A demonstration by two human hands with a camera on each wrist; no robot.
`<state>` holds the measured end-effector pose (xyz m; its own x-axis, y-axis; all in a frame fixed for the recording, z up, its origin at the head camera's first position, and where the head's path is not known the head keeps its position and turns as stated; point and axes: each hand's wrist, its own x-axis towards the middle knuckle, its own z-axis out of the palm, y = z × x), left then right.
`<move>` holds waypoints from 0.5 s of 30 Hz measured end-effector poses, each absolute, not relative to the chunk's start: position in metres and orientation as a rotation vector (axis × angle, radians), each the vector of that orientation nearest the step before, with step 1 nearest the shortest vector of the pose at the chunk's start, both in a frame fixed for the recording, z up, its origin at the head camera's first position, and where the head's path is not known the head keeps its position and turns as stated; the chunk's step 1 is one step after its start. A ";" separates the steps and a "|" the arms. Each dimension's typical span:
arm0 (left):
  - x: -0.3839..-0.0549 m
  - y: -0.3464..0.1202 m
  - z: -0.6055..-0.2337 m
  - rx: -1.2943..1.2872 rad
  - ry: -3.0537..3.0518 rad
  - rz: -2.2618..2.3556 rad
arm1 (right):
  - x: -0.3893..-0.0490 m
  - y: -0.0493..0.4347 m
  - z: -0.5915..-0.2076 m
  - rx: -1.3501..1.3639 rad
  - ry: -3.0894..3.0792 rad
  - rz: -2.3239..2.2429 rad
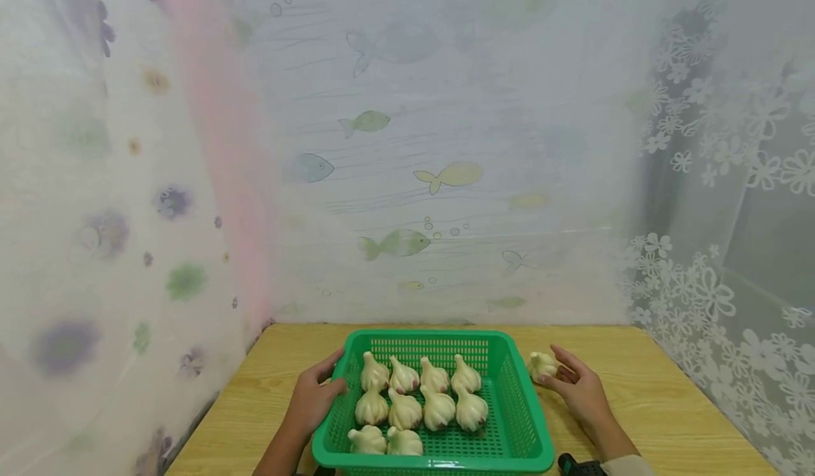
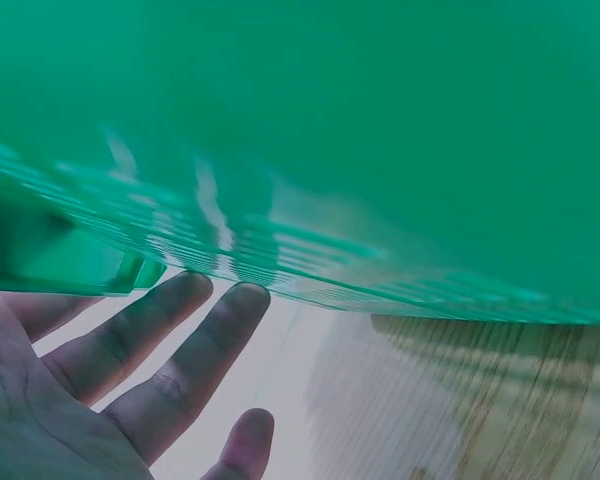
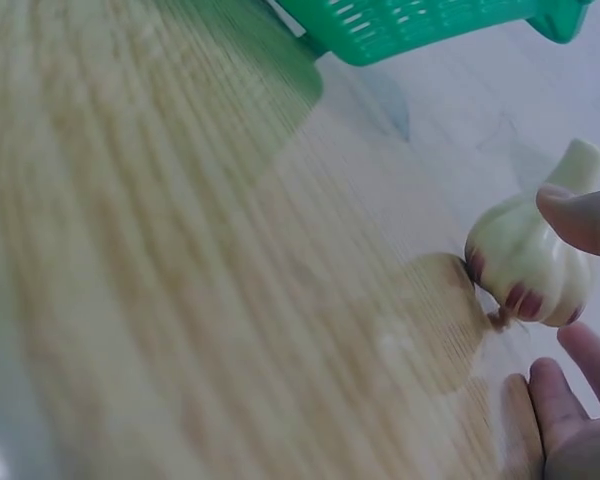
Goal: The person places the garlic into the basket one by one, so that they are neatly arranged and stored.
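Observation:
A green plastic basket (image 1: 522, 419) stands in front of me on the wooden table, with several garlic bulbs (image 1: 405, 411) in rows inside it. At its left side, my left hand (image 1: 313, 395) touches the basket; the left wrist view shows straight, spread fingers (image 2: 185, 375) with two tips against the outer wall. To the right of the basket, my right hand (image 1: 582, 384) pinches a single garlic bulb (image 1: 542, 366) between thumb and fingers. In the right wrist view, this bulb (image 3: 530, 260) has purple-red marks at its base and its stem slants upward, close over the table.
The wooden table (image 1: 248, 391) extends to both sides of the basket. Behind it hangs a pale curtain (image 1: 541, 250) with printed fish, and patterned curtains flank the left and right. A dark device (image 1: 581, 466) sits at my right wrist.

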<state>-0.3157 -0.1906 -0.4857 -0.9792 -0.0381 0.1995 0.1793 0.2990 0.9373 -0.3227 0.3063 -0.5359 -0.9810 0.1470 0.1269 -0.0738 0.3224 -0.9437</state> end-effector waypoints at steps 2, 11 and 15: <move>-0.316 -0.191 -0.486 -0.129 -2.376 -1.750 | -0.323 0.306 -0.535 -0.062 -2.392 1.720; -0.316 -0.191 -0.486 -0.123 -2.387 -1.749 | -0.320 0.303 -0.534 -0.094 -2.430 1.677; -0.317 -0.191 -0.486 -0.132 -2.378 -1.766 | -0.320 0.303 -0.535 -0.096 -2.427 1.684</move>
<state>-0.3168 -0.1911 -0.4862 -0.9805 -0.0336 0.1937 0.1757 0.2924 0.9400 -0.3202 0.3035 -0.5351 -0.9806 0.1581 0.1155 -0.0528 0.3545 -0.9336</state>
